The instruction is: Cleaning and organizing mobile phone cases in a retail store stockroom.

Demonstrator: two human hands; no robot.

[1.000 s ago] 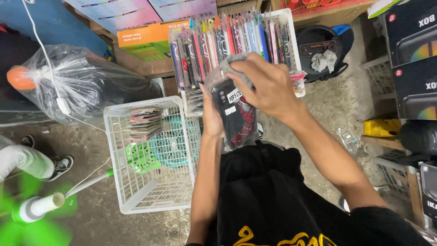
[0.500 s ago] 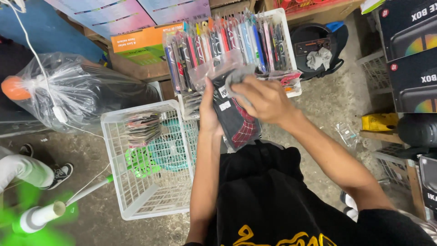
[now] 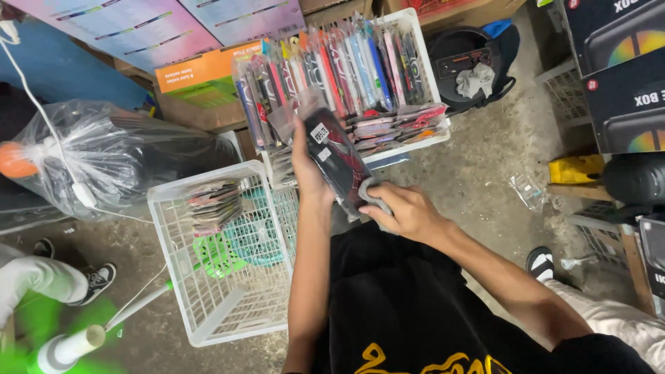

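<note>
Head view: packaged phone case (image 3: 337,158) between both hands (image 3: 405,211).

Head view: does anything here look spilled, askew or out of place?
An empty clear wrapper lies loose on the concrete floor, right of the white basket of packaged phone cases. A crumpled cloth sits on the black speaker.

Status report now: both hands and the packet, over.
Left hand holds dark packet. Right hand grips its lower end. White basket beside, nothing blocking.
</note>
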